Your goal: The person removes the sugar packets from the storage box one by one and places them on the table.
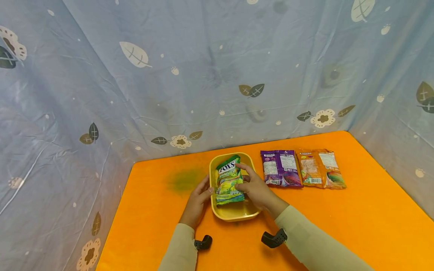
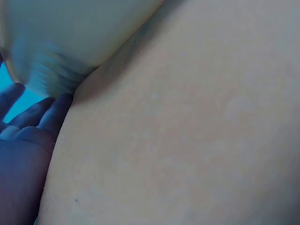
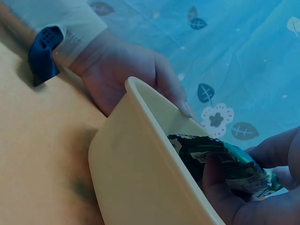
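A green packet of FOX'S Spring Tea candy (image 1: 228, 184) is tilted inside a pale yellow plastic tub (image 1: 234, 217). My right hand (image 1: 256, 187) reaches over the tub's right rim and pinches the packet between thumb and fingers, as the right wrist view also shows. At the tub's left side is my left hand (image 1: 198, 199), its thumb at the rim and its fingers against the outer wall. In the left wrist view, left fingertips (image 2: 58, 110) touch the tub's lower side. The packet's lower part is hidden behind the tub wall (image 3: 136, 173) in the right wrist view.
To the right of the tub, a purple candy packet (image 1: 280, 168) and an orange candy packet (image 1: 320, 168) lie side by side on the orange tabletop (image 1: 356, 222). A blue patterned curtain (image 1: 203, 75) hangs behind and along both sides. A green smudge (image 1: 184, 180) marks the tabletop's left part.
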`<state>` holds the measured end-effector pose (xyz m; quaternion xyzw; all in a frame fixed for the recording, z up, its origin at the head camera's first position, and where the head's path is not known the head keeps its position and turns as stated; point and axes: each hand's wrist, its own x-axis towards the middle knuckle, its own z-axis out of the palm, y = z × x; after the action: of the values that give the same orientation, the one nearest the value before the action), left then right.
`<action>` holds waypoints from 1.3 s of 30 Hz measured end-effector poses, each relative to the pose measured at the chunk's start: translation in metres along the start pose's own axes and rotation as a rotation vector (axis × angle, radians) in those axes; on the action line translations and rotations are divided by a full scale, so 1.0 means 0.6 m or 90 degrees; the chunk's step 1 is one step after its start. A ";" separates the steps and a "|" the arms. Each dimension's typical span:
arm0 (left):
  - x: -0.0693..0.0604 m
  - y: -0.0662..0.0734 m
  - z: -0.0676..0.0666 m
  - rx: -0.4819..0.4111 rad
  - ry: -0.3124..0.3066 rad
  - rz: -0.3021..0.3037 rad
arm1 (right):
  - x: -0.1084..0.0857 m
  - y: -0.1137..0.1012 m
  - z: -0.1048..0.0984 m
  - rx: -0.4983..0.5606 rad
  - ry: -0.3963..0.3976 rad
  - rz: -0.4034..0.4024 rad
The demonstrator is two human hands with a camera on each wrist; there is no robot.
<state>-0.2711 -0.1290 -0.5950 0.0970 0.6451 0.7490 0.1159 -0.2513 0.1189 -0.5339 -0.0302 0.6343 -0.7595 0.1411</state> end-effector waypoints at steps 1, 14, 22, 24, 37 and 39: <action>0.000 0.000 0.000 0.000 -0.001 0.000 | 0.000 0.000 0.000 0.004 0.000 -0.001; -0.001 0.002 0.001 0.011 0.005 -0.011 | -0.002 0.002 -0.006 0.048 -0.010 -0.008; -0.001 0.002 0.000 0.018 0.006 -0.005 | -0.004 0.004 -0.014 0.101 -0.025 -0.036; -0.002 0.002 0.000 0.020 0.010 -0.008 | -0.005 0.004 -0.015 0.116 -0.030 -0.042; -0.003 0.001 -0.001 0.022 0.020 -0.018 | -0.009 0.008 -0.019 0.151 -0.027 -0.064; -0.003 0.001 -0.001 0.022 0.019 -0.018 | -0.009 0.008 -0.019 0.152 -0.018 -0.062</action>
<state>-0.2696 -0.1301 -0.5945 0.0785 0.6610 0.7373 0.1150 -0.2478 0.1305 -0.5402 -0.0546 0.5352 -0.8349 0.1159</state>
